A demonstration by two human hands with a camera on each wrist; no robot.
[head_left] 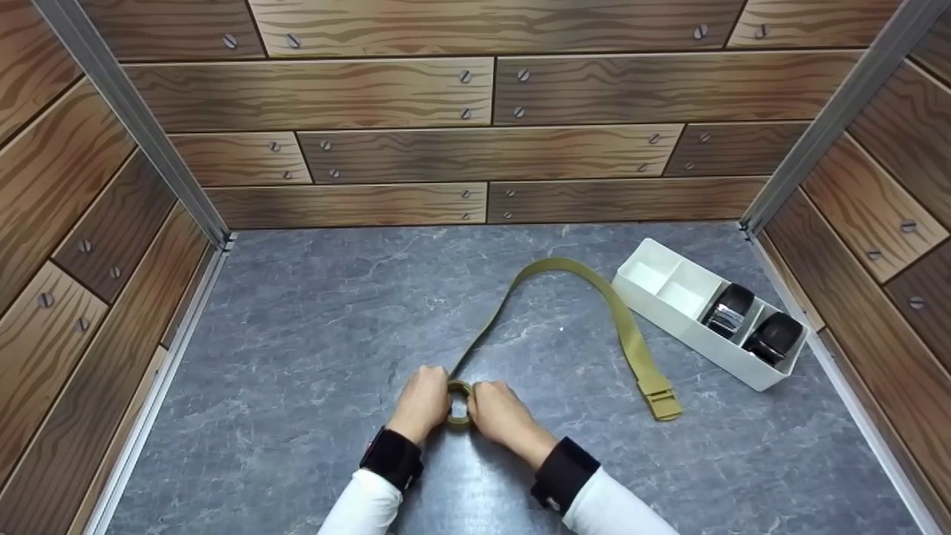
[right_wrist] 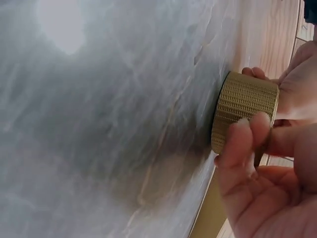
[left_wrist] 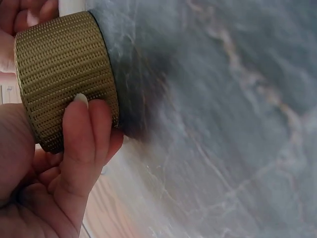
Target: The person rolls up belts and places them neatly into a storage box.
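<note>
An olive-green webbing belt [head_left: 628, 327] lies on the table, one end wound into a round coil [head_left: 459, 422]. My left hand [head_left: 425, 401] grips the coil from the left, where the loose strap runs off. From the opposite side my right hand [head_left: 505, 414] holds it. In the left wrist view, fingertips press on the ribbed outer face of the coil [left_wrist: 64, 64], which stands on its edge. The right wrist view shows the fingers of the right hand curled against the coil [right_wrist: 247, 99]. The strap arcs away from me and back to a flat buckle [head_left: 661, 401] at right.
A white divided box [head_left: 691, 338] stands at the right, close to the strap's curve. Two of its compartments hold black rolled things, one [head_left: 732, 305] with a shiny metal part, the other [head_left: 774, 338] beside it. Wood-patterned walls [head_left: 401, 152] enclose the grey marbled table [head_left: 297, 334].
</note>
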